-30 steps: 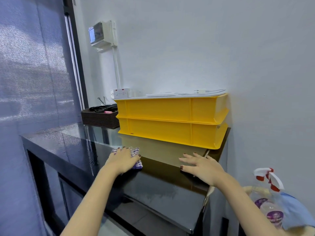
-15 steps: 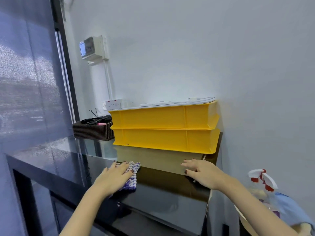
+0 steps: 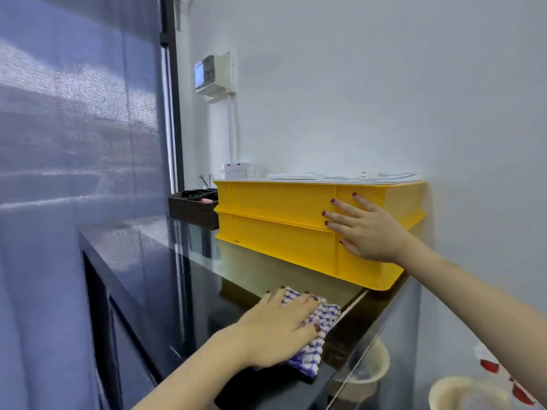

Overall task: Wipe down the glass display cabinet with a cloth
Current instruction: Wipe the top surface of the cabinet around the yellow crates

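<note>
The glass display cabinet (image 3: 165,261) has a dark, shiny top running back toward the wall. My left hand (image 3: 278,327) lies flat, fingers spread, pressing a blue-and-white checked cloth (image 3: 318,338) onto the near right part of that top. My right hand (image 3: 367,229) is raised, its straight fingers pressed against the front face of two stacked yellow crates (image 3: 275,220) standing on the cabinet by the wall.
A stack of dark trays (image 3: 189,210) with small tools sits behind the crates. White devices and a cable (image 3: 367,174) lie on the crates. A wall box (image 3: 211,74) hangs above. A cream bucket (image 3: 364,377) shows below the glass; a spray bottle's red trigger (image 3: 490,365) is lower right.
My right hand lifted off the cabinet top onto the yellow crates' front. My left hand slid the cloth right and nearer, toward the cabinet's right edge. The camera moved closer.
</note>
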`<state>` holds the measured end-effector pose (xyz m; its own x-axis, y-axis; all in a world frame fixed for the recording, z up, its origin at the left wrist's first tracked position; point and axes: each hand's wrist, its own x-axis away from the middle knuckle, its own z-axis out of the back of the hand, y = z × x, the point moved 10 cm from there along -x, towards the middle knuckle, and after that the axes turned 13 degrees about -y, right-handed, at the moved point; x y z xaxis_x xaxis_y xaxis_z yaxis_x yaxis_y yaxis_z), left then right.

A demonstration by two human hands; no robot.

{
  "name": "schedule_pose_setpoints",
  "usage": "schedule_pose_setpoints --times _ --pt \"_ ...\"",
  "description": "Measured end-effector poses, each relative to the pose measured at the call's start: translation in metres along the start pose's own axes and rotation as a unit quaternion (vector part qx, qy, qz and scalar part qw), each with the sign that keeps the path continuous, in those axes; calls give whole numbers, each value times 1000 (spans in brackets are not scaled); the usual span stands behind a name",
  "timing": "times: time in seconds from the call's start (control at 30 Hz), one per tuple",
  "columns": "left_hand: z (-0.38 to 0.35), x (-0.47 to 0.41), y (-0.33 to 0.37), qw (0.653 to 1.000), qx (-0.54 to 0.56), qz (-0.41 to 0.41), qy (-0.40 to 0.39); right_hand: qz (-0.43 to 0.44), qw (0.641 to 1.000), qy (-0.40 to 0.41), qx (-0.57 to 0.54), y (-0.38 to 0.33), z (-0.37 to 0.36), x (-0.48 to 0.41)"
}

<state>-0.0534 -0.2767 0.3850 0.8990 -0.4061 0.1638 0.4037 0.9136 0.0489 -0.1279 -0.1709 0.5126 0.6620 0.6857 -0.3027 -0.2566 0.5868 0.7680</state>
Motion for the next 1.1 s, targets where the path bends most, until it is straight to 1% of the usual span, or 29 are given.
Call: schedule_pose_setpoints --times 0.03,0.1,0.17,0.27,0.33,0.37,0.43,0.5,0.57,0.63,0.67,0.73,0.87,1.0,1.07,1.1 --pt "-2 9 -4 1000 16 4 11 11 1000 17 -4 -2 0 0" --pt "-1 23 -34 998 40 48 31 28 999 30 -1 -3 1 0" --pt "2 34 -84 987 55 144 41 46 999 20 -2 -1 -7 -1" --pt "8 50 -154 948 66 304 61 84 996 3 -3 2 -16 -2" --pt "8 47 -169 928 73 362 55 97 995 7 -6 5 -15 0" --pt "9 40 -163 924 72 372 46 99 995 18 -5 5 -12 2" --pt "13 16 -128 935 71 346 27 102 994 36 -11 2 -8 3" --pt "10 -6 -68 959 75 272 4 104 993 45 -18 0 -7 4" --pt "3 -10 -8 979 60 192 -8 99 993 51 -29 2 -8 4" --pt "-5 12 24 987 51 153 4 104 992 64 -43 2 -9 4" --pt "-9 28 25 987 57 150 17 108 991 66 -50 1 -10 4" --pt "-14 63 6 982 79 171 32 110 990 66 -53 0 -12 2" --pt "-10 100 -73 945 101 307 53 104 991 67 -50 2 -13 0" --pt "-2 84 -137 914 109 387 49 100 992 67 -47 1 -15 -3" --pt "4 65 -141 908 89 408 42 99 992 64 -50 0 -16 -2" --pt "8 51 -132 913 80 398 36 99 992 66 -52 0 -16 -3"
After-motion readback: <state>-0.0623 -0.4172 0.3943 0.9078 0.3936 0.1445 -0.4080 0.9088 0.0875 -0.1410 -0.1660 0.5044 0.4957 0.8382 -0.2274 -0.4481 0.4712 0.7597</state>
